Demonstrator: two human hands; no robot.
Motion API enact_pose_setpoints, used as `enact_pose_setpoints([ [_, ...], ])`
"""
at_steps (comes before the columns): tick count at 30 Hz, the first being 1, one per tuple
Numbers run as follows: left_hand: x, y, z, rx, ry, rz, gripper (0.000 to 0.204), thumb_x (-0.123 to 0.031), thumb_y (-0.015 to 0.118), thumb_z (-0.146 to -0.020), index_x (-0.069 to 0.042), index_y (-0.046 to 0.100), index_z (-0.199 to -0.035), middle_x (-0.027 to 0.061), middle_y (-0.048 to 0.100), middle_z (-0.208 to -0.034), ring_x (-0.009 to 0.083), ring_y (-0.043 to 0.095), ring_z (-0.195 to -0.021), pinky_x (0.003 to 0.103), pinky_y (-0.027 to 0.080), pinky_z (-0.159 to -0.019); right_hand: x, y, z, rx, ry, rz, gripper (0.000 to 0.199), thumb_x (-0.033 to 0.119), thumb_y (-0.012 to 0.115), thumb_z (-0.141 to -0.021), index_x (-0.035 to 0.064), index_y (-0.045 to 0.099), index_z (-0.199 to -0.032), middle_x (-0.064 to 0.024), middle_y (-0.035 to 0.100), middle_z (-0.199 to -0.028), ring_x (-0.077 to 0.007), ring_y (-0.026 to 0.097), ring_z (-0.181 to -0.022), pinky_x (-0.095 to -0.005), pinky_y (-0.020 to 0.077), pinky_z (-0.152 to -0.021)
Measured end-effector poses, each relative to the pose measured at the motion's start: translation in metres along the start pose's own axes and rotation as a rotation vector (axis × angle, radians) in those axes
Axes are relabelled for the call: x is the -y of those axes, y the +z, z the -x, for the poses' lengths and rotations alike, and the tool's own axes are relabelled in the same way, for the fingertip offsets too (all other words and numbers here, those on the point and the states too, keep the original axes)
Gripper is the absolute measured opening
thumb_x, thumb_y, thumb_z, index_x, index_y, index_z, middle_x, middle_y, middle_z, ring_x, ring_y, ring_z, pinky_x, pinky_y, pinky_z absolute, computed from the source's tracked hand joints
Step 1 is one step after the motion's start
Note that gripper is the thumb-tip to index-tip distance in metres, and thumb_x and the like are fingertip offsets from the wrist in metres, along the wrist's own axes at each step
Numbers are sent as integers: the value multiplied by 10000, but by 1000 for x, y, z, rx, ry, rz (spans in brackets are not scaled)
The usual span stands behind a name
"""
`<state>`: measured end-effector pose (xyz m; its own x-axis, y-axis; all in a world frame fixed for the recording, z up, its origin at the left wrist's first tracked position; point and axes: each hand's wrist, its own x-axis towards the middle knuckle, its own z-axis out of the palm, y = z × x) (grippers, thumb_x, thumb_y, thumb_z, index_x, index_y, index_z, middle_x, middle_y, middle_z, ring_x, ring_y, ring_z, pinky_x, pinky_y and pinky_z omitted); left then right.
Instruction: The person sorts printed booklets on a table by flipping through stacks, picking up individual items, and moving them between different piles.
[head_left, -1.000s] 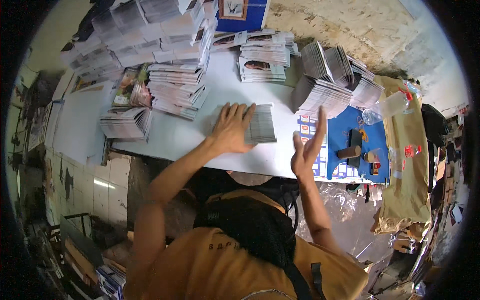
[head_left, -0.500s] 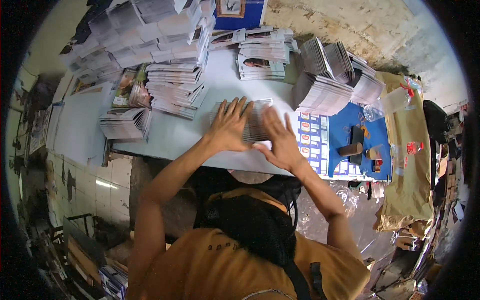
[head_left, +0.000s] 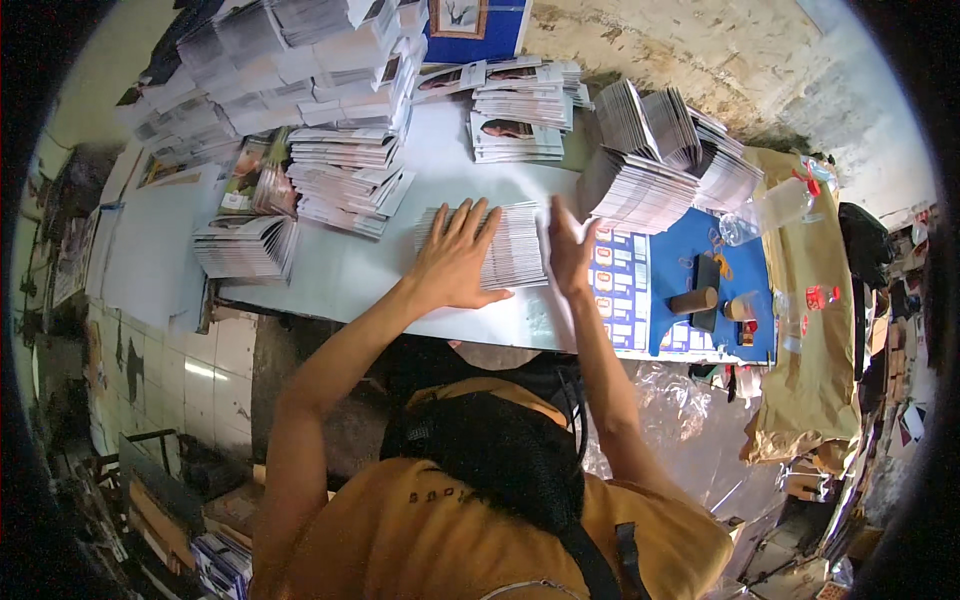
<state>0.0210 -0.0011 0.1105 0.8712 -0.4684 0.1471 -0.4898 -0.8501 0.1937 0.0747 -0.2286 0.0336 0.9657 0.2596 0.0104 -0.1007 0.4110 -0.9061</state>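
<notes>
A row of folded booklets [head_left: 517, 246] lies on the pale table with its edges facing up. My left hand [head_left: 453, 255] rests flat over the left part of the row, fingers spread. Just past the row's right end, my right hand [head_left: 572, 246] stands on edge with its palm turned toward the booklets; a narrow gap seems to part them. Its fingers are stretched out and hold nothing. Part of the row is hidden beneath my left hand.
More booklet stacks stand at the right [head_left: 640, 190], the back [head_left: 517, 138] and the left [head_left: 345, 180], with a tall pile [head_left: 300, 70] behind. On the blue sheet [head_left: 672, 275] at right lie a dark phone-like object [head_left: 706, 290], a brown cylinder [head_left: 694, 300] and a clear bottle [head_left: 768, 212].
My right hand has moved off the top of the booklets to their right side and turned on edge. The left hand stays on the row.
</notes>
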Motion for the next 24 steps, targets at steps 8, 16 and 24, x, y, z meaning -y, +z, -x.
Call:
enact_pose_setpoints([
  [8, -4, -2, 1, 22, 0, -4, 1201, -686, 713, -682, 47, 235, -1504, 287, 239, -1543, 437, 220, -1446, 666, 104, -1152, -4, 29, 17, 131, 43, 124, 939, 763, 93, -933, 77, 171, -1569, -151, 189, -1618, -303, 205, -1477, -388, 96, -1209],
  [16, -2, -11, 1, -7, -42, 48, 929, -522, 765, -753, 6, 385, -1417, 202, 460, -1332, 365, 425, -1283, 589, 248, -1118, 23, -1, 40, 270, -116, 604, 1216, 456, 807, -753, 48, 5, -1571, -322, 236, -1544, -381, 267, -1448, -467, 224, -1180],
  [24, -5, -20, 3, -199, -108, 648, 496, -170, 799, -796, 10, 541, -1179, 121, 615, -1088, 236, 615, -1041, 419, 444, -965, 15, 45, 53, -38, -30, 347, 982, 127, 792, -787, -25, 161, -1524, -233, 448, -1415, -308, 472, -1292, -405, 419, -1061],
])
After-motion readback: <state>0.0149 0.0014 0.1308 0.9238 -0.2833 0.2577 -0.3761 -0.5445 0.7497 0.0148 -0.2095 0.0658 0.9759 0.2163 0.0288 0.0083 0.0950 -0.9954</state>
